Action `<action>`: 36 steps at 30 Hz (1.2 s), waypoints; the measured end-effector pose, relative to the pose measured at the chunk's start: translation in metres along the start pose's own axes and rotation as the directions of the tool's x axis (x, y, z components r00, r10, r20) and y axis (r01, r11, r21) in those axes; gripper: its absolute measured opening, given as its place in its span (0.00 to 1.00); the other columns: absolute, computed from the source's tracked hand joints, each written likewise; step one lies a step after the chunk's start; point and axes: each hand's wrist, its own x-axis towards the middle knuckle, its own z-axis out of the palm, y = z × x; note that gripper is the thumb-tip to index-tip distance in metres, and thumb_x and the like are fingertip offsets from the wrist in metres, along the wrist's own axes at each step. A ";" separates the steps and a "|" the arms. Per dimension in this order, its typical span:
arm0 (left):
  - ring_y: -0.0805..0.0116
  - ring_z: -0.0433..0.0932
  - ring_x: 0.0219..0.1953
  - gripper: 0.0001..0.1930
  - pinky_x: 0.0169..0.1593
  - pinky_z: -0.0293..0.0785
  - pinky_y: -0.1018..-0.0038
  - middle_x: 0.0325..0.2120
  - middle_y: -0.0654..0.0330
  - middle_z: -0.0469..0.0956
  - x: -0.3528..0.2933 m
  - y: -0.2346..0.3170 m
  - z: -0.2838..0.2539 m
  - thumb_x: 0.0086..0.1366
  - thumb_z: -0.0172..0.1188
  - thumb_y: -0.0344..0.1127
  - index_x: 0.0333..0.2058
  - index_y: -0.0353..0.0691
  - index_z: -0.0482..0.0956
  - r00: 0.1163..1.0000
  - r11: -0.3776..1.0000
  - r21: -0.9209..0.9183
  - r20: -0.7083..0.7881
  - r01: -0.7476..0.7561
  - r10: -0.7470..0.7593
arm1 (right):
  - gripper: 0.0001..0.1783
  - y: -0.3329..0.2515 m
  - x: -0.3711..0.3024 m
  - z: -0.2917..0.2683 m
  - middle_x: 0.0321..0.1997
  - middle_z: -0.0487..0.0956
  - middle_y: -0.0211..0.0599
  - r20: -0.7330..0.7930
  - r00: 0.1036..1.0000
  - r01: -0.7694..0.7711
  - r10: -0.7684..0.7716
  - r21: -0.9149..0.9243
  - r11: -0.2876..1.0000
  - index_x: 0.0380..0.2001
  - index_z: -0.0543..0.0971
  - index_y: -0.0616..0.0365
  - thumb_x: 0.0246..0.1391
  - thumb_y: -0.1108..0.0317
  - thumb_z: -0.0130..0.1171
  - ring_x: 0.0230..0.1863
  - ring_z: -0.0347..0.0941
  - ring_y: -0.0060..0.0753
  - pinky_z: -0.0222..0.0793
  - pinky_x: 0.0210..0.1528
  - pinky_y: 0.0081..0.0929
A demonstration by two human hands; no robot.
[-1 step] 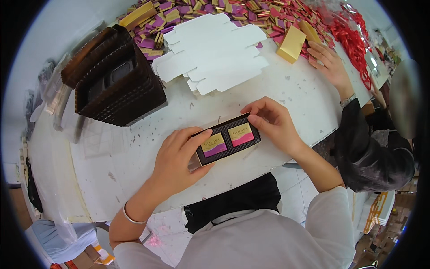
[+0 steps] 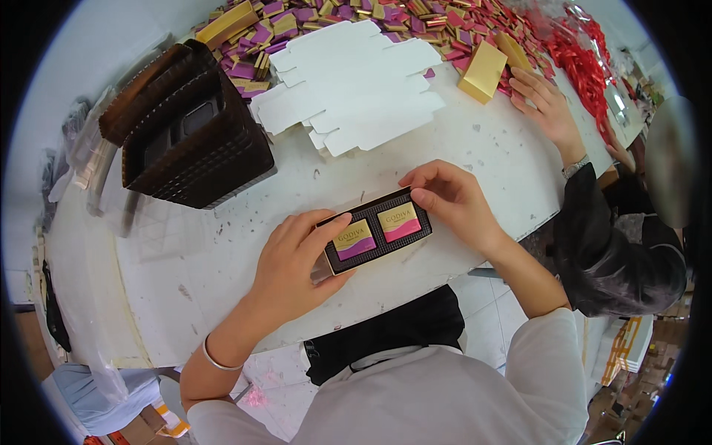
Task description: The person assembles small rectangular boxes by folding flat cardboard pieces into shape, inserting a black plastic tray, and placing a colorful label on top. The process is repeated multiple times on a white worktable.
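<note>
A: Where's the box (image 2: pixel 380 248)?
B: Mid-table (image 2: pixel 222 274), nr front edge, open side up. Holds 2 wrapped sqs: gold/purple sq (image 2: pixel 354 239) on L, gold/pink sq (image 2: pixel 399 222) on R.
A: Fingers?
B: L hand (image 2: pixel 291 256): part-spread, gripping box's L end. R hand (image 2: pixel 454 202): curled, small gap, touching far R corner; can't tell if gripping.
A: Around?
B: White flat cards (image 2: pixel 356 89) beyond, dk tray stack (image 2: pixel 211 167) L, co-worker's hand (image 2: pixel 547 111) far R.
</note>
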 end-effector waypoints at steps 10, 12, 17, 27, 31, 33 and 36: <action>0.55 0.72 0.46 0.33 0.50 0.65 0.64 0.45 0.56 0.74 0.002 -0.002 -0.004 0.45 0.71 0.35 0.52 0.41 0.70 0.997 0.996 -0.047 0.035 0.071 -0.069 | 0.15 -0.010 0.006 0.000 0.47 0.70 0.35 0.078 0.997 -0.004 0.020 -0.205 0.979 0.45 0.70 0.58 0.55 0.69 0.60 0.51 0.66 0.28 0.66 0.51 0.26; 0.55 0.72 0.47 0.34 0.51 0.64 0.63 0.46 0.56 0.74 0.003 -0.002 -0.005 0.45 0.71 0.35 0.53 0.41 0.69 0.997 0.997 -0.040 0.034 0.071 -0.070 | 0.20 -0.007 0.001 -0.004 0.51 0.69 0.39 0.146 0.977 0.194 -0.158 -0.283 0.939 0.46 0.71 0.57 0.52 0.65 0.64 0.53 0.66 0.35 0.65 0.52 0.30; 0.54 0.71 0.51 0.39 0.55 0.61 0.62 0.51 0.54 0.72 -0.002 -0.002 -0.001 0.45 0.73 0.42 0.56 0.40 0.67 0.998 0.997 -0.074 0.061 0.019 -0.014 | 0.27 -0.009 -0.029 -0.009 0.55 0.68 0.48 0.343 0.837 0.542 -0.426 -0.621 0.566 0.46 0.75 0.57 0.43 0.58 0.69 0.55 0.65 0.51 0.62 0.56 0.40; 0.54 0.71 0.49 0.27 0.53 0.64 0.64 0.49 0.54 0.73 0.001 -0.002 0.001 0.51 0.69 0.40 0.49 0.38 0.73 0.999 0.997 -0.074 0.032 -0.017 0.019 | 0.25 -0.005 -0.085 -0.174 0.58 0.69 0.51 -0.179 0.831 -0.064 -0.527 -0.971 0.230 0.50 0.75 0.60 0.45 0.69 0.64 0.57 0.68 0.54 0.64 0.58 0.38; 0.55 0.72 0.47 0.25 0.52 0.64 0.65 0.46 0.55 0.74 0.004 0.000 0.001 0.50 0.69 0.39 0.47 0.38 0.75 0.999 0.999 -0.045 0.031 -0.006 0.007 | 0.26 -0.014 -0.021 -0.177 0.57 0.70 0.48 -0.356 0.730 -0.088 -0.584 -0.896 0.435 0.51 0.73 0.60 0.50 0.59 0.65 0.55 0.69 0.55 0.65 0.56 0.40; 0.55 0.72 0.46 0.24 0.51 0.65 0.65 0.45 0.55 0.75 0.004 -0.001 0.002 0.50 0.69 0.38 0.46 0.38 0.75 0.999 0.999 -0.046 0.029 -0.023 0.025 | 0.36 -0.022 0.028 -0.158 0.54 0.70 0.52 -0.376 0.717 -0.147 -0.587 -0.905 0.400 0.54 0.69 0.59 0.50 0.44 0.62 0.52 0.70 0.57 0.68 0.52 0.42; 0.53 0.72 0.45 0.24 0.50 0.67 0.64 0.45 0.52 0.75 0.001 -0.002 -0.003 0.49 0.68 0.34 0.46 0.36 0.75 0.999 0.998 -0.052 0.045 -0.021 0.023 | 0.41 -0.036 0.088 -0.120 0.53 0.68 0.62 -0.494 0.809 -0.416 -0.319 -0.864 0.283 0.59 0.62 0.60 0.51 0.42 0.57 0.52 0.71 0.57 0.69 0.51 0.41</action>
